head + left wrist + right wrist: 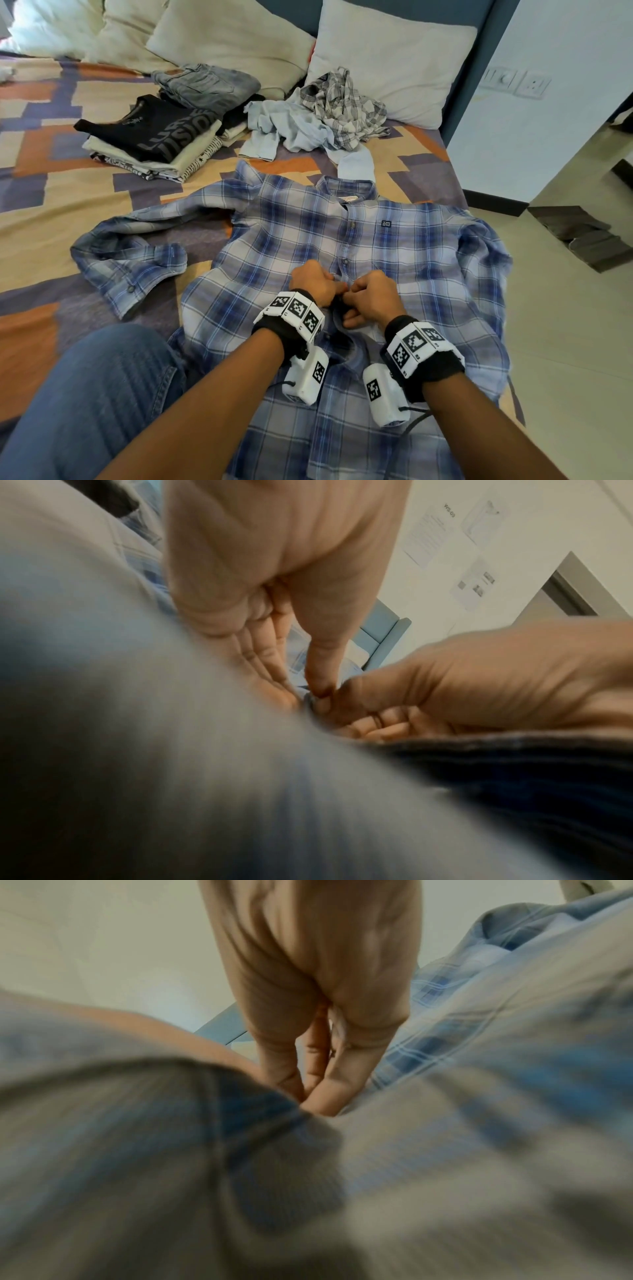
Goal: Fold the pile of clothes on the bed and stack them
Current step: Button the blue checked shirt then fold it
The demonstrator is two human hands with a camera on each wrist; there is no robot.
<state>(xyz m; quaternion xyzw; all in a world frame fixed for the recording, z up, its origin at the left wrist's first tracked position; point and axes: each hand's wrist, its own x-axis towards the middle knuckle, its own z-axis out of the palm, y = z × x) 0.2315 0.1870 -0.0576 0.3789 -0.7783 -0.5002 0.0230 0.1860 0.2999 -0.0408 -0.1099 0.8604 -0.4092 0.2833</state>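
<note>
left hand (313, 281), right hand (371, 297): pinching placket of plaid shirt (404, 260) | collar away, hem toward body | 2 hands touching mid-front

Both forearms reach forward side by side, each wrist strapped with a marker band. The left hand (313, 282) and right hand (371, 296) meet knuckle to knuckle, fingers curled, thumbs and fingertips pinching cloth between them.
</note>
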